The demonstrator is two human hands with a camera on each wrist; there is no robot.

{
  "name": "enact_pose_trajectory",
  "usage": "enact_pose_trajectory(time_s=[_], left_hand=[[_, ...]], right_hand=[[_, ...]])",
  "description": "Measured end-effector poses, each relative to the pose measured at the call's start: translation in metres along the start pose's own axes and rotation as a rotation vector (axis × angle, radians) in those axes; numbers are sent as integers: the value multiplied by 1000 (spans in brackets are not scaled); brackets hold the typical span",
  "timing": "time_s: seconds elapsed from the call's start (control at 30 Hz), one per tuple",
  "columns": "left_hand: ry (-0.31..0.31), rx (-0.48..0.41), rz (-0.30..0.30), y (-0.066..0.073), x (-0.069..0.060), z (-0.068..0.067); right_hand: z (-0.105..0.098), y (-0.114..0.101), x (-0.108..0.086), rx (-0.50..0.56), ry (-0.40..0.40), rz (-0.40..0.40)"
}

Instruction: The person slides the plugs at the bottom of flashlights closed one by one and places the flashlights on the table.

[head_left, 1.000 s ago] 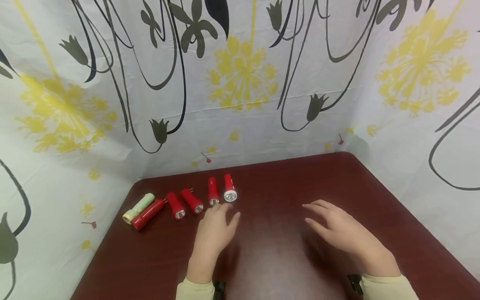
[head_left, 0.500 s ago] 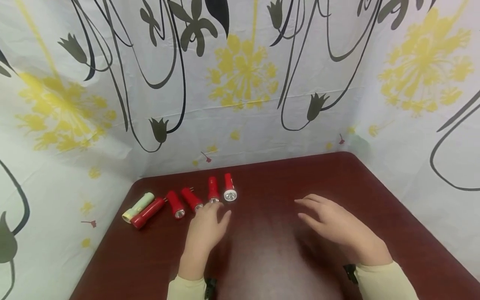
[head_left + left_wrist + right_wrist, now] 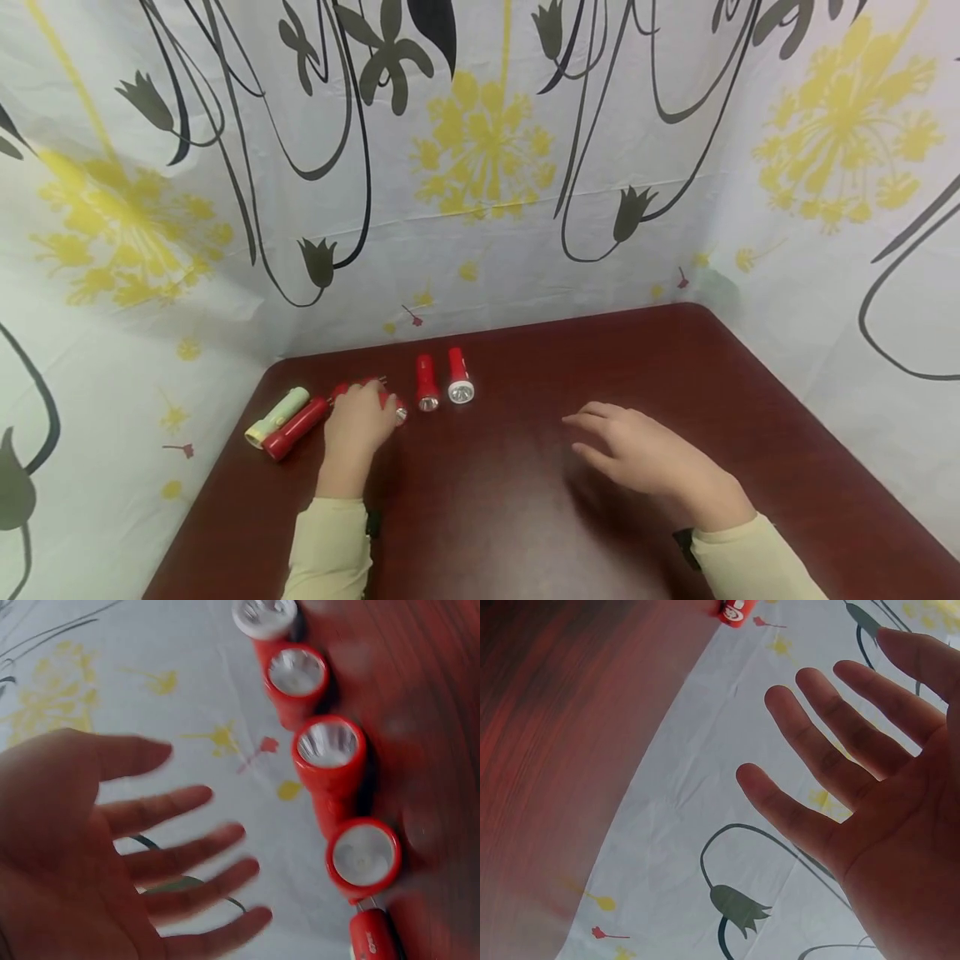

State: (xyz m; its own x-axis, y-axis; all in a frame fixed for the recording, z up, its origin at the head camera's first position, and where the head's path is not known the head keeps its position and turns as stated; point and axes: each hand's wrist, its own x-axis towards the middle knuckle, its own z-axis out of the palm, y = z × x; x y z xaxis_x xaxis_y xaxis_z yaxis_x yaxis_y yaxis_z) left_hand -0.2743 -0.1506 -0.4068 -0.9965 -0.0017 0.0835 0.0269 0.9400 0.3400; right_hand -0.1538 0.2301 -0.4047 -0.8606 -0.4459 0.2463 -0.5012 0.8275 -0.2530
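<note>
The left hand point(image 3: 358, 423) was released, its fingers spread in its wrist view and wrapped round nothing. In the head view it lay toward 10 o'clock from the middle of the tabletop point(image 3: 495, 508), hiding much of two red lights, the third flashlight point(image 3: 330, 780) and the fourth flashlight point(image 3: 364, 859); contact with either could not be told. The third one's lens showed at 3 o'clock from the hand.

At 2 o'clock from that hand lay the second flashlight point(image 3: 426, 379), also red, and just beyond it the red, white-rimmed flashlight point(image 3: 457, 367). At 9 o'clock lay the fifth flashlight point(image 3: 298, 427), red, its prongs toward 2 o'clock, and close alongside it the pale green flashlight point(image 3: 283, 411).

The right hand point(image 3: 637, 450), well apart at 3 o'clock from the left, was released too, fingers extended above the tabletop. A flower-printed sheet point(image 3: 487, 283) hung behind, at 12 o'clock.
</note>
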Motion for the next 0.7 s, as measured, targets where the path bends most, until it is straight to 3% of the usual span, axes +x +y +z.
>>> enact_pose_trajectory(time_s=[0.2, 0.33, 0.5, 0.7], left_hand=[[-30, 18, -92, -17, 21, 6], [-125, 29, -110, -30, 30, 13], [-265, 42, -125, -41, 32, 18], [-302, 59, -114, -46, 30, 17]], right_hand=[[0, -4, -2, 3, -20, -2], [3, -7, -3, 1, -31, -2], [6, -7, -3, -13, -25, -14], [6, -5, -4, -18, -11, -26]])
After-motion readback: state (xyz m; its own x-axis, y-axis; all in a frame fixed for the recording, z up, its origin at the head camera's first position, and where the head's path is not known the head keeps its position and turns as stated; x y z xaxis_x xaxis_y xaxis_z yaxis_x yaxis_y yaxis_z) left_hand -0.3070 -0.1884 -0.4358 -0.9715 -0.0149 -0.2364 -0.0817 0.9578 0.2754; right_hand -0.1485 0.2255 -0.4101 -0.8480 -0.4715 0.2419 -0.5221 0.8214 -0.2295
